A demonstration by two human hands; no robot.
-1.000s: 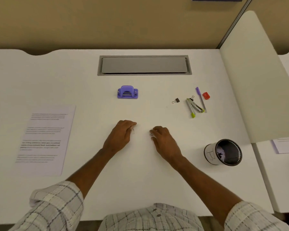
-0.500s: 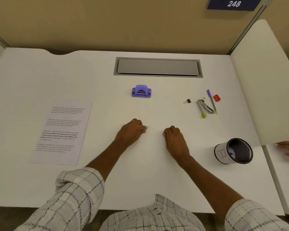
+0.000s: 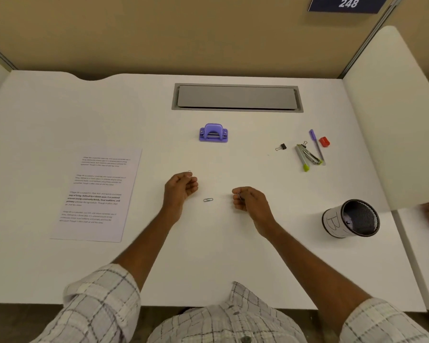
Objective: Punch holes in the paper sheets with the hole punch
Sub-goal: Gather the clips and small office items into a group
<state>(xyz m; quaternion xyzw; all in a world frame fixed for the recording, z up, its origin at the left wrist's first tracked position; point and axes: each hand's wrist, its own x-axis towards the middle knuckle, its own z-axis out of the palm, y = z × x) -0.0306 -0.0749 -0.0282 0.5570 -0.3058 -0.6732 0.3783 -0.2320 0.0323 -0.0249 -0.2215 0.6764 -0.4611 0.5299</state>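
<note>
1. We are reading "248" in white numerals on the dark blue rectangular sign (image 3: pixel 347 3) on the tan partition wall.
2. We are seeing a handwritten "B" on the white paper label of the black mesh cup (image 3: pixel 349 218).
3. We are finding the print on the white paper sheet (image 3: pixel 97 194) too small to read.

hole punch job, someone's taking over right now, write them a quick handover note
Left hand: curled above the desk, a small paper clip pinched at its fingertips.
Right hand: curled too, pinching something small and metallic, too small to identify.
Another loose clip lies on the desk between the hands.
Purple hole punch: untouched, beyond the hands.
Printed paper sheets: flat at the left, apart from the punch.
Done: no punching visible.
Left: put down the clips, bring paper to the punch, punch.
</note>
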